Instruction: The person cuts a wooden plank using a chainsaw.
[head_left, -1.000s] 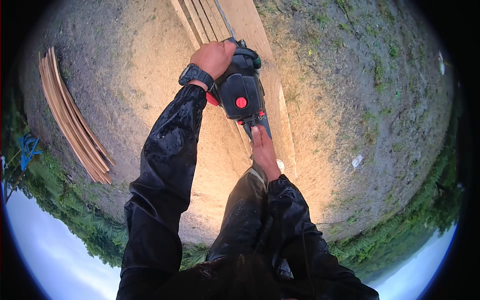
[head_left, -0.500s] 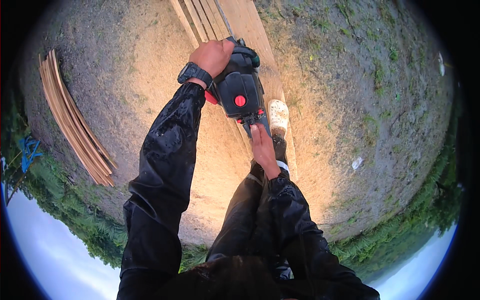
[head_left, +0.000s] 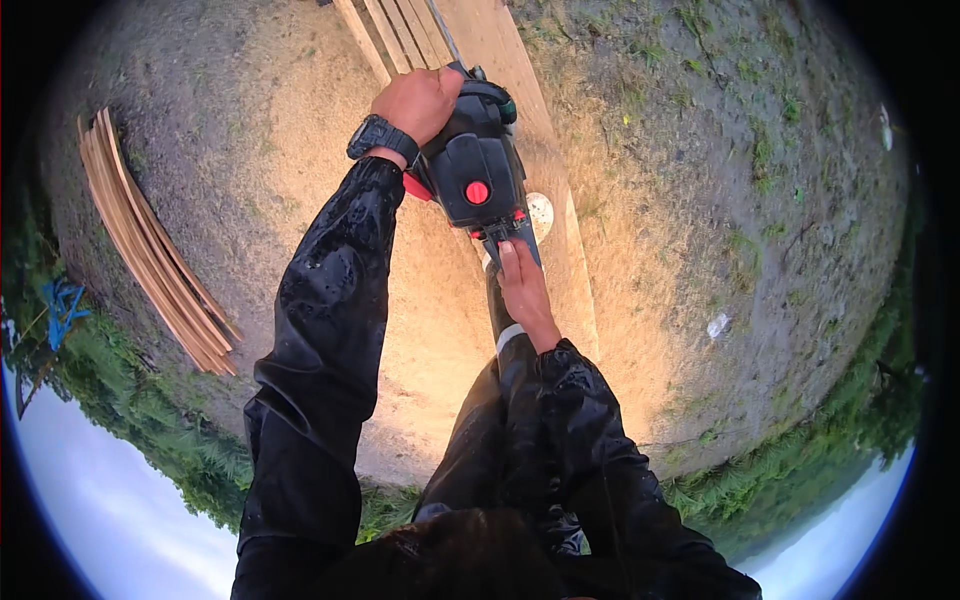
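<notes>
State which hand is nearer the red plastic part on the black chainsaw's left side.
Left. The left hand holds the chainsaw at the front, just above the red part in frame; the right hand holds the rear, lower and to the right.

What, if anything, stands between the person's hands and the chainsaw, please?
Nothing visible does: the bare left hand grips the black chainsaw near its front, and the bare right hand holds it at the rear.
</notes>
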